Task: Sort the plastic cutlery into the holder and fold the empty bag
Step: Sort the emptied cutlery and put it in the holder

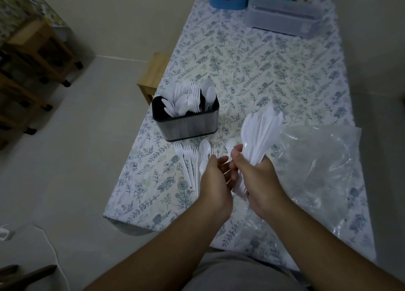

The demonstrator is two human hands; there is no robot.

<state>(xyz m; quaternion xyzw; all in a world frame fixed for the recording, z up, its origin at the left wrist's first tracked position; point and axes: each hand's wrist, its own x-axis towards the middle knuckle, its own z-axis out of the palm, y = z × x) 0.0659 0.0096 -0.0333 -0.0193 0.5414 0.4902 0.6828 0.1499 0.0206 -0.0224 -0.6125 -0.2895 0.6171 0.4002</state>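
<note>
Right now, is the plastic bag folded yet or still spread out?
Still spread, not folded. The clear bag lies loose and crumpled on the tablecloth, while the right hand grips a bundle of white knives.

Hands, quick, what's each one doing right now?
Left hand: open, fingers relaxed, holding nothing.
Right hand: grips a bundle of white plastic knives.

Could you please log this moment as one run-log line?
right hand: grips knives | left hand: open | holder: part-filled | bag: table
</note>
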